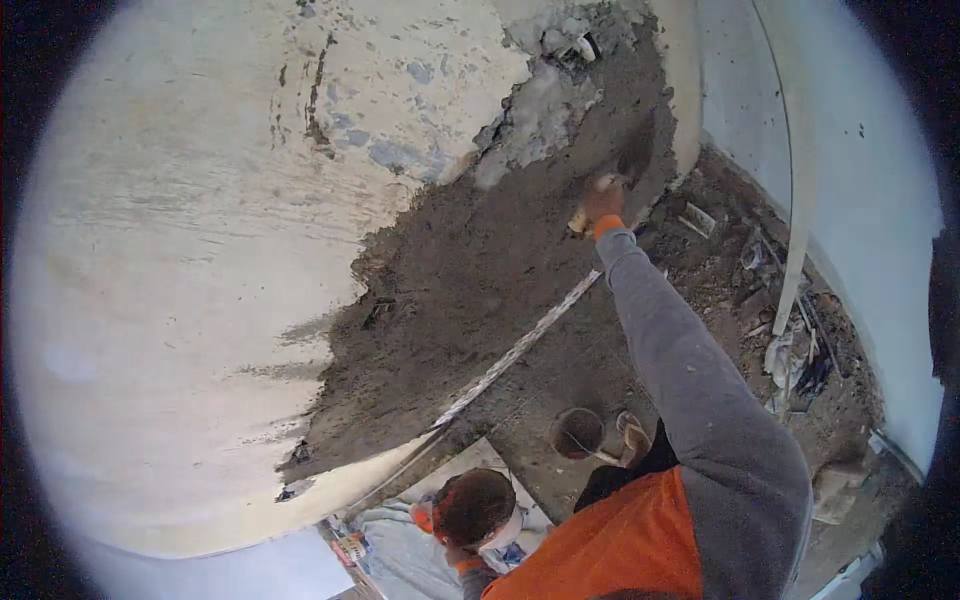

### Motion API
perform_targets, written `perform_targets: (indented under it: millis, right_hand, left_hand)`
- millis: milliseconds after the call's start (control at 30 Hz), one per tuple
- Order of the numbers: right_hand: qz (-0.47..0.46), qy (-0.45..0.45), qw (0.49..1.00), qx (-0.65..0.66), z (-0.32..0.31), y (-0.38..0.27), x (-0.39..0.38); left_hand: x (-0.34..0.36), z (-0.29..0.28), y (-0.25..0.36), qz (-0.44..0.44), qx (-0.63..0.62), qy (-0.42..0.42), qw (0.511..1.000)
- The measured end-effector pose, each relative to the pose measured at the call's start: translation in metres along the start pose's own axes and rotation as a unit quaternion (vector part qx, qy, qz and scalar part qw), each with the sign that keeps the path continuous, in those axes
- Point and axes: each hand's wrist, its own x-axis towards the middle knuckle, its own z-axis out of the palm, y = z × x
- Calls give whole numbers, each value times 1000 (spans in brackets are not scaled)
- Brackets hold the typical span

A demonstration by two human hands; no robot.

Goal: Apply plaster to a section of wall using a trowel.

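Note:
My right hand is raised to the wall, its fingers closed around a trowel whose pale handle end sticks out below the fist. The blade is blurred against the wet grey mortar that covers a broad slanting band of the wall. Low in the view, my left hand grips the side of a white bucket. Dark mortar fills that bucket near its top. Part of the left hand is hidden by the bucket, and something orange shows at its far left side.
Cream plaster borders the mortar on the left. A pale strip runs along the mortar's lower edge. On the floor stand a dark bucket and my sandalled foot. Rubble and scraps lie along the right-hand wall.

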Motion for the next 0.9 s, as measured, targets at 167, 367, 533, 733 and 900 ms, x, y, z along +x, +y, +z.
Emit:
perform_targets:
  millis: [167, 367, 533, 733, 900]
  right_hand:
    - [-19, 71, 940, -334, 146, -44, -159]
    - [-48, 14, 998, -31, 145, -146, -211]
    - [39, -156, 959, 233, 148, -247, -270]
    - [32, -173, 945, 276, 122, -333, -333]
    - [-185, 289, 937, -69, 148, -359, -351]
  left_hand:
    - [-17, -37, -24, -55, 11, 68, 996]
    - [-1, -13, -20, -38, -2, 27, 999]
    - [14, -14, -28, -31, -23, 19, 999]
    - [45, -3, -24, -14, -63, -2, 998]
    - [57, -3, -27, -13, -94, -14, 995]
